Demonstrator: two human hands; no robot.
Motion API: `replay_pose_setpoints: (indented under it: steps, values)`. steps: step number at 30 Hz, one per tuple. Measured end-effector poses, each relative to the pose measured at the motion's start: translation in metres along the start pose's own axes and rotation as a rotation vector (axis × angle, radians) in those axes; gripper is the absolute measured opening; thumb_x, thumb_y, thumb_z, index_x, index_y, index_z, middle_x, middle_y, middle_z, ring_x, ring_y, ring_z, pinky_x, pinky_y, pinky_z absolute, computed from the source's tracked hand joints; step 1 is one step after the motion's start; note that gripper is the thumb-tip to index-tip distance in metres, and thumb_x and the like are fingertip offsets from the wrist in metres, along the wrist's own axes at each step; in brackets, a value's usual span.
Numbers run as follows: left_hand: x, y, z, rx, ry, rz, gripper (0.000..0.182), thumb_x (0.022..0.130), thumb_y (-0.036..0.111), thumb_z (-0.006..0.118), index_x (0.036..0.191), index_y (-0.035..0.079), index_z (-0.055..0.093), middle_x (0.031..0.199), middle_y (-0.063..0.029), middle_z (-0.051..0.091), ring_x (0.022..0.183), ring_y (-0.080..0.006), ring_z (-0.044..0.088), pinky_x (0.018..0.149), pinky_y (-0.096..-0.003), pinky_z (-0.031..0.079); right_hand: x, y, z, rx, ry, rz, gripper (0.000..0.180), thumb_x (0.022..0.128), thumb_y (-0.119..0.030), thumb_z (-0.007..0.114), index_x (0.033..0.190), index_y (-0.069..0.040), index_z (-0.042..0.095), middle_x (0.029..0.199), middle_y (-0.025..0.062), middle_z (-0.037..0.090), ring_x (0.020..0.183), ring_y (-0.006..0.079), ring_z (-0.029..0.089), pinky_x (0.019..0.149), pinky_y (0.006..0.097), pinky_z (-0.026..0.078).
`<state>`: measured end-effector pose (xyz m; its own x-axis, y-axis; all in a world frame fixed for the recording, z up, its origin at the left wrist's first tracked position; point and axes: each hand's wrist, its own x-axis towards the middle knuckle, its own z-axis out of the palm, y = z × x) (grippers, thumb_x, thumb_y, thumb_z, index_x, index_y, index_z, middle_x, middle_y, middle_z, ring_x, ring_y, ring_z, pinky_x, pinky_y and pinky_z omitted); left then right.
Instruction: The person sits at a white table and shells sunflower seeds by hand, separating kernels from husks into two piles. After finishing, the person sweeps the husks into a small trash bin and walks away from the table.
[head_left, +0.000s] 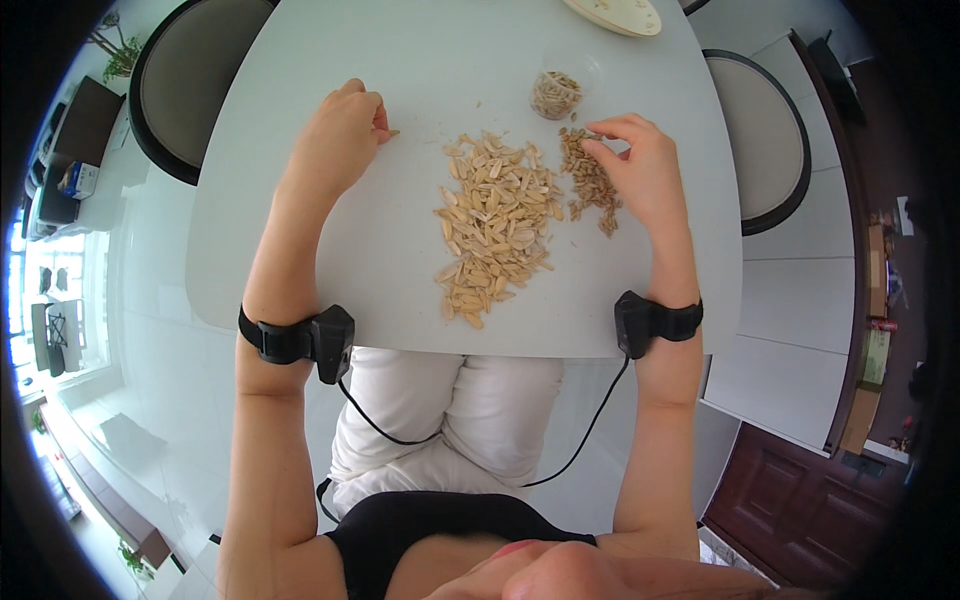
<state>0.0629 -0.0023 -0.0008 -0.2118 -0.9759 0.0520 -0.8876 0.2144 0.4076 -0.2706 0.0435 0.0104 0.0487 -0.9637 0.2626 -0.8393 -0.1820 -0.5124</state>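
My left hand (341, 135) is over the left part of the white table (390, 247), thumb and index finger pinching a small seed (394, 133). My right hand (637, 161) reaches in from the right to a small heap of brown seed kernels (592, 180). Its thumb and index fingertips are apart at the heap's upper edge, touching or just above the kernels. Between my hands spreads a larger heap of pale, elongated seeds or husks (499, 217). Beyond the kernels stands a clear plastic cup (556, 94), partly filled with greyish-brown kernels.
A patterned plate (619, 16) sits at the table's far right edge. Round-backed chairs stand at the left (199, 82) and right (757, 139). Black straps hold small devices on both forearms, with cables hanging towards my lap. A few stray bits lie near the heaps.
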Motion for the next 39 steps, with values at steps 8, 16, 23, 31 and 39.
replay_pose_setpoints:
  steps: [8,16,23,31,39]
  values:
    - [-0.012,0.043,0.009,-0.957,-0.420,0.263,0.014,0.098,0.015,0.069,0.104,0.002,0.068,0.094,-0.0007,0.066,0.084,-0.0117,0.061,0.076,-0.0272,0.051,-0.013,-0.053,0.028,0.904,-0.058,-0.208,0.018,0.087,-0.003,0.078,0.105,-0.004,0.079,0.111,0.0096,0.075,0.102,0.0175,0.070,0.086,0.0288,0.058]
    - [-0.017,0.054,0.014,-1.378,-0.766,0.017,0.029,0.101,0.021,0.069,0.120,-0.001,0.064,0.094,0.0009,0.064,0.083,-0.0069,0.060,0.074,-0.0221,0.053,-0.021,-0.057,0.036,1.051,-0.097,-0.242,0.009,0.088,0.005,0.075,0.096,0.002,0.078,0.108,0.0126,0.076,0.102,0.0206,0.072,0.090,0.0305,0.060]
    - [-0.017,0.055,0.015,-1.438,-0.774,-0.032,0.031,0.101,0.023,0.071,0.118,-0.002,0.064,0.096,-0.0010,0.065,0.084,-0.0083,0.062,0.075,-0.0226,0.054,-0.023,-0.060,0.035,0.851,0.009,-0.261,0.011,0.085,0.004,0.077,0.095,-0.001,0.078,0.103,0.0100,0.077,0.098,0.0209,0.074,0.087,0.0305,0.060]
    - [-0.018,0.058,0.018,-1.420,-0.692,-0.047,0.025,0.106,0.024,0.062,0.112,0.000,0.065,0.099,-0.0017,0.065,0.084,-0.0080,0.061,0.077,-0.0236,0.055,-0.022,-0.061,0.036,0.486,0.198,-0.445,0.014,0.082,0.004,0.078,0.093,-0.004,0.076,0.100,0.0081,0.077,0.095,0.0224,0.074,0.082,0.0314,0.060]
    - [-0.018,0.061,0.023,-1.540,-0.665,-0.100,0.025,0.108,0.024,0.057,0.111,0.000,0.065,0.097,-0.0022,0.065,0.083,-0.0090,0.062,0.075,-0.0238,0.055,-0.021,-0.060,0.042,0.903,0.067,-0.145,0.003,0.090,0.000,0.075,0.093,0.000,0.076,0.102,0.0111,0.077,0.094,0.0165,0.073,0.082,0.0294,0.059]
